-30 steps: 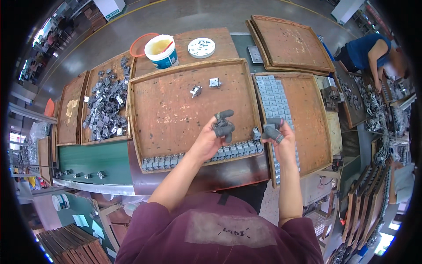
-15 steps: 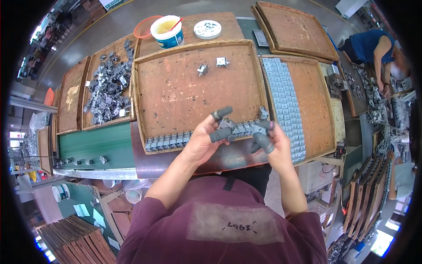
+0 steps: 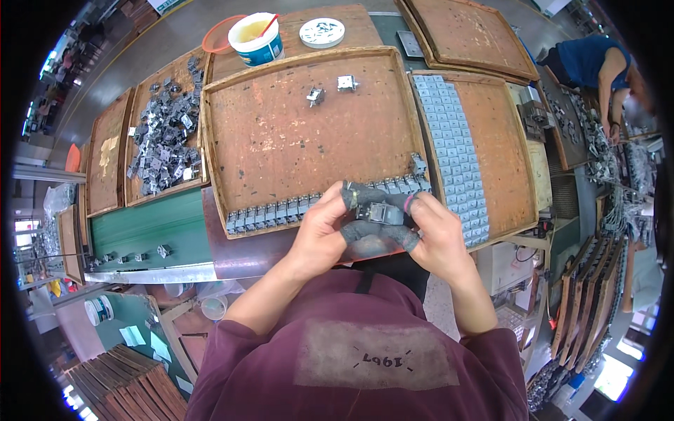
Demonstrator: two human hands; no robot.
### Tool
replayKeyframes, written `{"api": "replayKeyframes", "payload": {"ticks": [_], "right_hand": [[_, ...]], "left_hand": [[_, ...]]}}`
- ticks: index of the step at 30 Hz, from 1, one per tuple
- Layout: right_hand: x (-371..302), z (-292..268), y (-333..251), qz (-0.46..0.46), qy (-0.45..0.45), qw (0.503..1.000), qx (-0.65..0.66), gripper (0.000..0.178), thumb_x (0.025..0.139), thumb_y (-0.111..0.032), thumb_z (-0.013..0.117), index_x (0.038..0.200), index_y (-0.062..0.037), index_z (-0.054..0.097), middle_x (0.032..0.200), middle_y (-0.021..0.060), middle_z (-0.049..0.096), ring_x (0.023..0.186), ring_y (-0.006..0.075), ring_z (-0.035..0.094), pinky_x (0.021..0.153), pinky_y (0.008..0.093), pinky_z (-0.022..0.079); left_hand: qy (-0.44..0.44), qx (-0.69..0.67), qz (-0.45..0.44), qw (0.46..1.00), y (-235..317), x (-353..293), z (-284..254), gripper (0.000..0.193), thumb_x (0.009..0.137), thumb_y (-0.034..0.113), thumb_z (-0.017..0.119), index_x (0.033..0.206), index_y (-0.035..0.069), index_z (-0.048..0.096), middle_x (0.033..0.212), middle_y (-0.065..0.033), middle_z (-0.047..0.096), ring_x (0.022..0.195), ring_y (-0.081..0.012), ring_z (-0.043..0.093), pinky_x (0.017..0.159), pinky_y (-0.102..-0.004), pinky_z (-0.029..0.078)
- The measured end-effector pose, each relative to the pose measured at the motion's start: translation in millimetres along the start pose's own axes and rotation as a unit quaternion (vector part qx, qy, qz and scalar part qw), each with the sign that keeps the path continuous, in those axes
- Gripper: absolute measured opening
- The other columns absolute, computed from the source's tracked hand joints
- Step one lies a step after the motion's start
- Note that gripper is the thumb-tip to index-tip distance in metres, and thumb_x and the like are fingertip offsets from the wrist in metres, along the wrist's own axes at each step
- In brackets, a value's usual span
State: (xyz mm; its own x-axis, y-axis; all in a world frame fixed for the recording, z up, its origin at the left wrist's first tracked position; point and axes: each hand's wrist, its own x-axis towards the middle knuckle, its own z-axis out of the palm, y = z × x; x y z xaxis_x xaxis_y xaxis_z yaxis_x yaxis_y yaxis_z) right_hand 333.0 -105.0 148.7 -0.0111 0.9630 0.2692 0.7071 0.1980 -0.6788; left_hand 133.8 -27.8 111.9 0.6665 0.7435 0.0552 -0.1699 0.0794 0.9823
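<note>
- Left hand (image 3: 319,241) and right hand (image 3: 444,237), apart in the earlier frame, have now come together around one small metal part (image 3: 380,213).
- Dark finger covers (image 3: 359,230) wrap the fingertips; thumbs and forefingers of both hands pinch the metal part from its near and far sides. How the other fingers are bent, I cannot tell.
- That part shows at the near edge of a large wooden tray (image 3: 281,147), toward its right end.
- Inside the tray, a row of grey parts (image 3: 281,212) lines the near edge, one more part (image 3: 418,164) sits by the right wall, and two loose parts (image 3: 316,97) lie toward the far side.
- Right of it, another tray (image 3: 504,158) holds grey blocks (image 3: 449,140) in neat rows.
- Left of it stands a tray with a jumbled pile of parts (image 3: 165,140).
- Beyond are a bucket (image 3: 260,52) and a white lid (image 3: 322,32).
</note>
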Motion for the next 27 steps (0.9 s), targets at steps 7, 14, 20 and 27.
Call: {"api": "replayKeyframes", "payload": {"ticks": [7, 14, 20, 27], "right_hand": [[-3.7, 21.1, 4.3, -0.048, 0.070, 0.988, -0.129, 0.034, 0.066, 0.005, 0.067, 0.099, 0.0048, 0.060, 0.086, 0.0164, 0.058, 0.079, 0.0361, 0.063, 0.067, 0.0429, 0.053], [-12.8, 13.1, 5.0, 0.088, 0.001, 0.996, 0.015, 0.038, 0.079, -0.018, 0.078, 0.105, 0.0007, 0.059, 0.094, 0.0188, 0.064, 0.087, 0.0404, 0.065, 0.075, 0.0457, 0.053], [-19.6, 8.1, 34.3, 0.204, -0.125, 0.947, 0.212, 0.040, 0.078, -0.031, 0.079, 0.097, 0.0013, 0.064, 0.083, 0.0175, 0.067, 0.075, 0.0286, 0.069, 0.066, 0.0401, 0.051], [0.6, 4.9, 79.8, 0.219, -0.143, 0.957, 0.124, 0.047, 0.081, -0.045, 0.074, 0.088, 0.0015, 0.066, 0.078, 0.0209, 0.067, 0.073, 0.0341, 0.068, 0.066, 0.0409, 0.051]], "left_hand": [[0.042, 0.279, 0.052, 0.958, 2.1, -0.2, 25.5, 0.071, 0.075, -0.002, 0.070, 0.142, 0.001, 0.048, 0.124, -0.0150, 0.047, 0.113, -0.0277, 0.054, 0.092, -0.0336, 0.046], [0.042, 0.333, 0.186, 0.923, -30.3, 9.4, 19.1, 0.078, 0.065, 0.011, 0.083, 0.136, -0.001, 0.054, 0.114, -0.0182, 0.060, 0.103, -0.0360, 0.061, 0.090, -0.0410, 0.049], [-0.029, 0.319, 0.190, 0.928, -36.3, 24.3, 26.5, 0.067, 0.067, 0.017, 0.083, 0.128, -0.001, 0.062, 0.101, -0.0139, 0.069, 0.085, -0.0307, 0.068, 0.078, -0.0364, 0.055], [-0.059, 0.283, 0.158, 0.944, -51.7, 68.0, 28.3, 0.064, 0.069, 0.012, 0.077, 0.130, 0.001, 0.060, 0.123, -0.0215, 0.059, 0.110, -0.0342, 0.061, 0.094, -0.0390, 0.051]]}}
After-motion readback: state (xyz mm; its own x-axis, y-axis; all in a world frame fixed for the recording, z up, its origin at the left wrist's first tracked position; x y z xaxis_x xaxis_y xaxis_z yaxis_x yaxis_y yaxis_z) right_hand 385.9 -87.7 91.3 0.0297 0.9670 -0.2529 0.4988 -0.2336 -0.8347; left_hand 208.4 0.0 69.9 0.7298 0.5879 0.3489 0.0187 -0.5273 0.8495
